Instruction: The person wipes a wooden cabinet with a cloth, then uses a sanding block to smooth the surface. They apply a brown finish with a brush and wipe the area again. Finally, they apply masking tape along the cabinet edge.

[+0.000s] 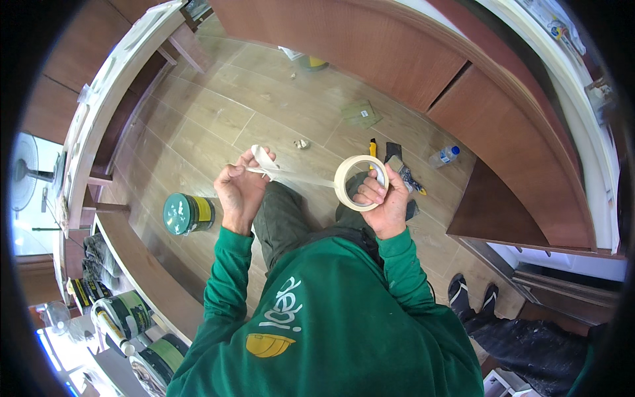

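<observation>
My right hand [389, 198] grips a roll of masking tape [342, 186], with fingers hooked through its ring. From the roll a pale tape strip [303, 176] stretches across to my left hand [239, 190]. That hand pinches the strip near its loose end between thumb and fingers, and a short tail [263, 157] curls up beyond the fingertips. Both hands are above my knees, over the floor.
A lidded green bucket [188, 214] stands on the tiled floor [218, 119] at left. Ahead right lie a yellow utility knife [373, 147], a brush [397, 164] and a water bottle [444, 157]. Another person's feet [471, 294] are at right. Wooden cabinets [370, 49] curve around.
</observation>
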The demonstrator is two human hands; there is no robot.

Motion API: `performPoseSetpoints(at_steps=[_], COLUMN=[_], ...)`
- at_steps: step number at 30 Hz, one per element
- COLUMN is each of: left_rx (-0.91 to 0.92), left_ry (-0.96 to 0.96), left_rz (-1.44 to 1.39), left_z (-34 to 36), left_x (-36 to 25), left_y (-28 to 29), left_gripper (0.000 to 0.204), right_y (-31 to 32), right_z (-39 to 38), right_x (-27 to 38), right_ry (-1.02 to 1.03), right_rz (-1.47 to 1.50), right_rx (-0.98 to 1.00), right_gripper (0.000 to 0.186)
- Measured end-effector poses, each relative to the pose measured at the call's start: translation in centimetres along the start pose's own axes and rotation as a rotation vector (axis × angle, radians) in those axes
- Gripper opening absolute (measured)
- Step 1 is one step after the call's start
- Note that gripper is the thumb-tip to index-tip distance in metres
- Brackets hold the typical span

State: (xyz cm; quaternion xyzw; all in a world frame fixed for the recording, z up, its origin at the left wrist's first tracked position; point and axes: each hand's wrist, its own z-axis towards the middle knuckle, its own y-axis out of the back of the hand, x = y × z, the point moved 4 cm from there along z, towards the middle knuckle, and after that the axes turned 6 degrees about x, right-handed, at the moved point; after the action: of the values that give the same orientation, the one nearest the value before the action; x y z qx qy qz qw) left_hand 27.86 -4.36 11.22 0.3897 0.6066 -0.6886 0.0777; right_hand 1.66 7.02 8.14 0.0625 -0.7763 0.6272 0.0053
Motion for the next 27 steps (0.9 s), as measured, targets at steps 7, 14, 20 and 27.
performPoseSetpoints(at_steps=[7,14,20,27], left_rx=[-0.007,0.483,0.424,0.243], left_ry=[-0.116,-0.416,-0.280,-0.329], left_rz=[0.450,1.486,1.330,1.345], left_z=[-0.6,-2.5,-2.5,-2.1], left_x=[-1.6,2.1,5.0,3.6], left_y=[-1.9,-10.5,-7.3,-6.1], left_gripper=[0.054,0.054,0.043,0.035], right_y=[1.3,1.6,2.4,2.8], right_z=[-0.2,-0.3,-1.0,-1.1], right_x=[0.1,-1.4,-1.7,-2.1], right_ry=[-0.035,-0.151,-0.211,-0.224], right_rz=[0.072,-0.019,-0.003,-0.105], right_rx=[-0.097,-0.134,-0.126,-0.215], right_gripper=[0.034,0.037,0.039,0.037])
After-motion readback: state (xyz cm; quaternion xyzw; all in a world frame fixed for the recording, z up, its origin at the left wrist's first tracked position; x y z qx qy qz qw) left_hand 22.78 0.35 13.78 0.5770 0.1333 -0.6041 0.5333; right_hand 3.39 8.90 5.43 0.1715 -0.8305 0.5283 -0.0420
